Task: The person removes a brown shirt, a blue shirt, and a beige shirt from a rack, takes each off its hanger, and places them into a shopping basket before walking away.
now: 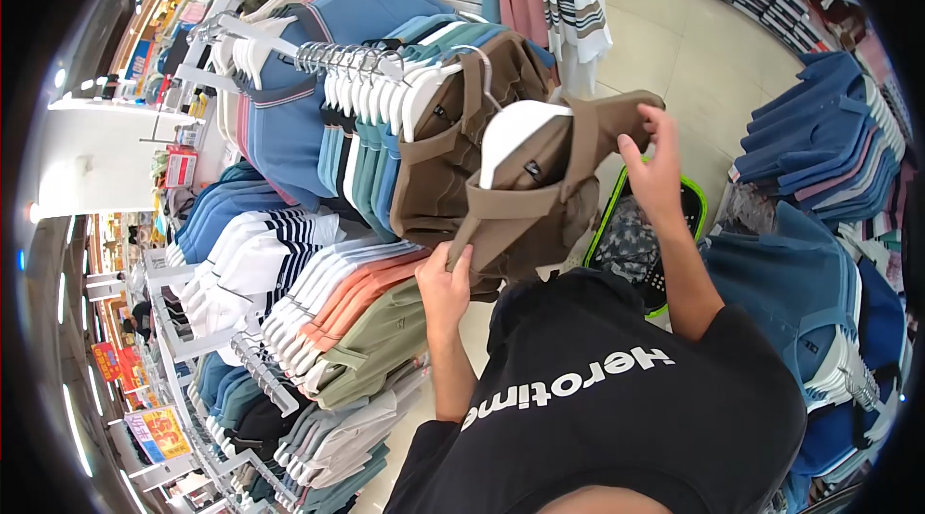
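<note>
Our left grip [446, 283] pinches the brown collared shirt [518, 233], running past its white hanger [515, 132] to our parted right grip [653, 175].

A metal rack arm [255, 32] carries a close row of shirts on white hangers, their hooks crowded along it: a brown shirt [434, 182] at the outer end, then blue and teal ones. Below it, a second metal arm [268, 381] bears a row that includes orange shirts [356, 297] and an olive shirt [371, 345]. At the right, a dark teal shirt [785, 273] and others hang on another rack, above a floor [665, 23] of pale, glossy tiles.
</note>
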Demonstrator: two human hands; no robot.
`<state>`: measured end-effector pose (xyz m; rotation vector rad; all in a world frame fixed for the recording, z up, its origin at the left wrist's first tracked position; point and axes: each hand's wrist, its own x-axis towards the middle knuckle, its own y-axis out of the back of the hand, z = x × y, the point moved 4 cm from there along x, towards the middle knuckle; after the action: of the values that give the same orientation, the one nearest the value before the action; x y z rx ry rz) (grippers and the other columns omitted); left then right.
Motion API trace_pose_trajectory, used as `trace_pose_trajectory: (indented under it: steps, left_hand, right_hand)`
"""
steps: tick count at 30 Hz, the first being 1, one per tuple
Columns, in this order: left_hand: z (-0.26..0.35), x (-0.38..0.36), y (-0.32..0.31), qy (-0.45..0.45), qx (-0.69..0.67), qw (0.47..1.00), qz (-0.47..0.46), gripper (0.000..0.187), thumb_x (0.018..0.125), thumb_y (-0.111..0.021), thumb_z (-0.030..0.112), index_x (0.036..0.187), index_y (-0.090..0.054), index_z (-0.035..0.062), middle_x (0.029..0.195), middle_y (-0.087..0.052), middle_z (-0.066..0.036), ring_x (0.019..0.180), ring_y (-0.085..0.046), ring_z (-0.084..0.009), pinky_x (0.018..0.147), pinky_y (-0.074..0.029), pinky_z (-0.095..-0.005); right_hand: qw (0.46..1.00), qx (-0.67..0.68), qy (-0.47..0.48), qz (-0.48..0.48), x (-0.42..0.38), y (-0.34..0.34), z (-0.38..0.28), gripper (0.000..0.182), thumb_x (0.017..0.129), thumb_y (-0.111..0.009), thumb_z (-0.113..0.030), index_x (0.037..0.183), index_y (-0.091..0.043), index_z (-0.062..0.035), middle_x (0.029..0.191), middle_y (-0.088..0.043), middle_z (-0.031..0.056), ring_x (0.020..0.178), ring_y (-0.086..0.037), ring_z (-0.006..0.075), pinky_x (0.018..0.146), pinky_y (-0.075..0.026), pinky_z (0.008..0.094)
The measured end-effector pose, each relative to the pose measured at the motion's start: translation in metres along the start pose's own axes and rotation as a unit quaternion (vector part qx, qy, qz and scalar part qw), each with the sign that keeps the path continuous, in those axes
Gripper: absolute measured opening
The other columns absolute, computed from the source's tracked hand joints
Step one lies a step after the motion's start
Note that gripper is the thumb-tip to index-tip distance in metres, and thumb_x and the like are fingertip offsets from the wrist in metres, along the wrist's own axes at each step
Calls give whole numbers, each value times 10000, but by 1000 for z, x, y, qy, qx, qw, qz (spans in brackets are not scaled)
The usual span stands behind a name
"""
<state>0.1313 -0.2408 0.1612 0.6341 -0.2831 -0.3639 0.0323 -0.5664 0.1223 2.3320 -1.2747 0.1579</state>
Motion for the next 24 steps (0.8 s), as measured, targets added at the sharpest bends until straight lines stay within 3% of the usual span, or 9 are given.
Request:
trace_pose_trajectory:
  steps: [2,4,6,7,10,12,18,20,24]
  left_hand:
    - [6,0,-4,-34,-19,999,-24,123,851,-702,71,905,-663,-32,679,-638,-171,573,-619,-266,573,-463,-315]
    - [12,-2,-8,-43,-10,998,-35,130,837,-719,73,910,-677,-26,708,-657,-185,607,-652,-300,583,-486,-332]
    - [21,-6,-18,-131,37,987,-81,138,846,-720,98,923,-692,-14,735,-665,-196,622,-654,-332,581,-495,-357]
    - [26,-8,-21,-116,44,985,-116,138,882,-687,125,922,-700,-6,747,-665,-199,637,-650,-357,586,-503,-373]
    - [10,-15,-26,-93,-25,990,-104,155,914,-645,137,906,-700,-8,731,-661,-197,634,-653,-359,581,-502,-378]
    - [6,-15,-23,-77,-22,992,-95,160,923,-614,119,871,-688,-14,719,-650,-186,643,-639,-352,592,-492,-380]
    - [-8,4,1,-90,18,993,69,181,926,-571,80,811,-635,-44,722,-614,-177,666,-591,-342,623,-460,-402]
    - [-11,8,10,-90,18,990,103,206,945,-554,96,813,-628,-45,705,-606,-182,634,-587,-333,601,-454,-390]
    - [-4,9,11,-78,23,990,113,261,979,-532,133,806,-613,-45,647,-561,-171,533,-533,-303,540,-424,-358]
  right_hand:
    - [988,-60,139,17,10,10,-27,500,802,-723,-156,1256,-552,-35,1216,-574,169,1083,-563,338,968,-433,409]
    - [976,-73,155,-131,12,7,-34,465,830,-714,-234,1235,-595,-39,1164,-626,180,1070,-581,331,959,-439,409]
    - [927,54,28,-371,7,-7,-35,336,856,-697,-216,1123,-650,-18,975,-674,162,929,-631,270,859,-484,392]
    - [914,41,-21,-403,5,-12,-30,226,888,-675,-186,1016,-671,0,810,-666,120,764,-632,172,714,-505,332]
    - [859,93,-151,-481,-7,-15,-5,189,906,-668,-175,957,-669,7,748,-639,72,700,-600,108,640,-491,277]
    - [852,115,-145,-490,-13,-16,-2,180,925,-648,-165,967,-663,9,767,-632,50,668,-580,91,616,-484,242]
    - [807,126,-84,-571,-25,-18,-28,213,959,-594,-170,1037,-658,18,824,-649,40,730,-598,108,677,-503,271]
    - [793,106,-85,-593,-30,-24,-30,243,955,-591,-207,1046,-670,4,816,-670,75,730,-623,155,692,-505,300]
    - [777,-23,108,-619,-57,-47,-22,288,922,-582,-308,992,-691,-51,881,-689,155,841,-635,367,789,-499,412]
